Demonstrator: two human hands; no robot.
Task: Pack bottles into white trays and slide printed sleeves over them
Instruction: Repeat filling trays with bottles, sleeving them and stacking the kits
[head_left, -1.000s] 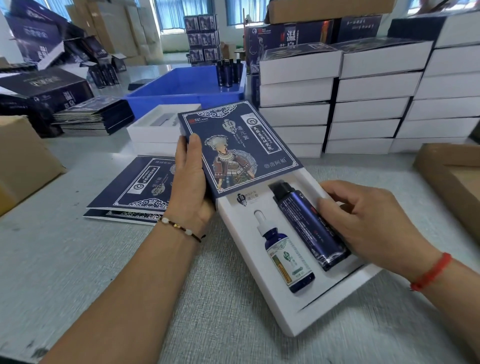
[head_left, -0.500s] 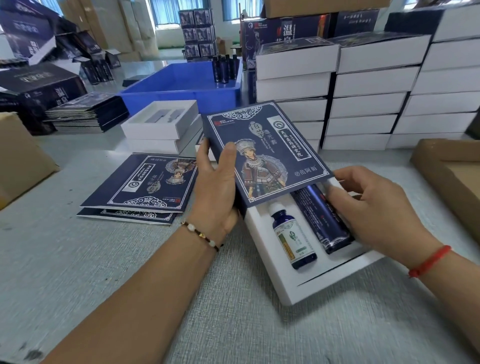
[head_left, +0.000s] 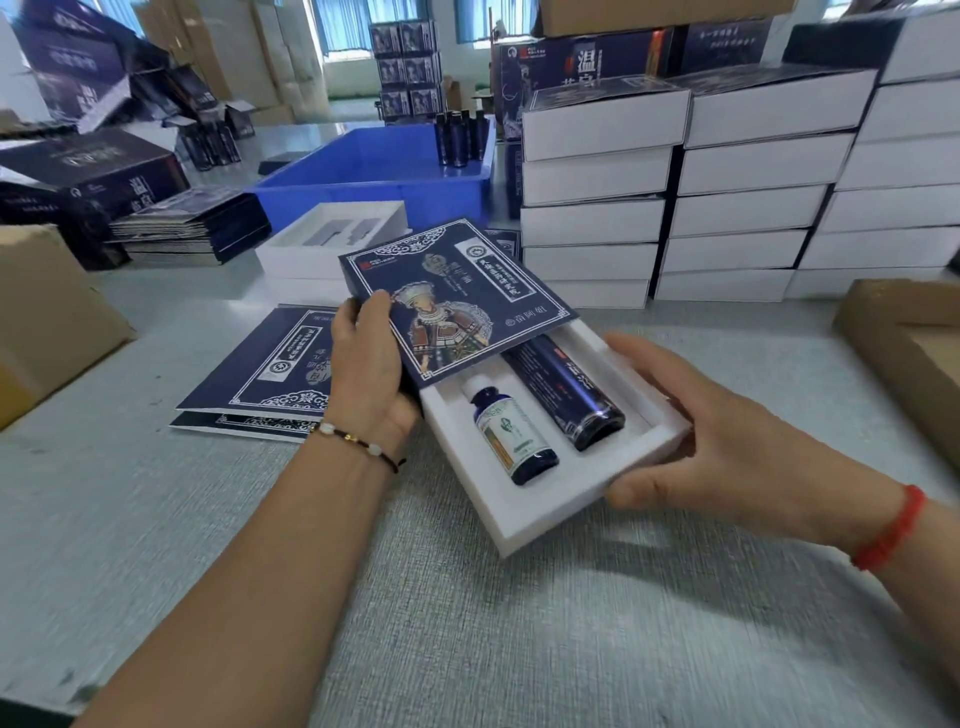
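Holding: my left hand (head_left: 371, 374) grips the dark-blue printed cardboard sleeve (head_left: 457, 301) by its left edge, thumb laid on the printed face, fingers curled underneath.
Right hand: my right hand (head_left: 727, 441) clasps the white foam-lined rectangular tray (head_left: 524, 514) at its right-hand corner, thumb under the near edge and fingers along the far side wall.
Tray position: lifted clear of the grey textured tabletop (head_left: 467, 623), tilted, its far end tucked inside the sleeve, its near end uncovered.
Bottles: a small dark-blue dropper bottle with a green-and-white label (head_left: 511, 436) lies in the left recess; a taller dark-blue cylindrical bottle (head_left: 571, 395) lies in the right recess, its upper part hidden beneath the sleeve.
Sleeve face: a costumed figure, white ornamental border, lines of script too small to read.
Table, left: two flat dark-blue printed sleeves (head_left: 270, 379) lie stacked just beside my left wrist; a pile of folded dark sleeves (head_left: 192, 234) sits farther back.
Table, centre: an unfilled white tray (head_left: 332, 239) rests behind the sleeve, in front of a blue plastic bin (head_left: 374, 176).
Table, right: stacks of white-sided finished boxes (head_left: 727, 187) stand in columns.
Edges: brown cardboard cartons (head_left: 47, 317) at both sides.
Wrists: beaded cord bracelet (head_left: 358, 441) on the left, red string bracelet (head_left: 891, 530) on the right.
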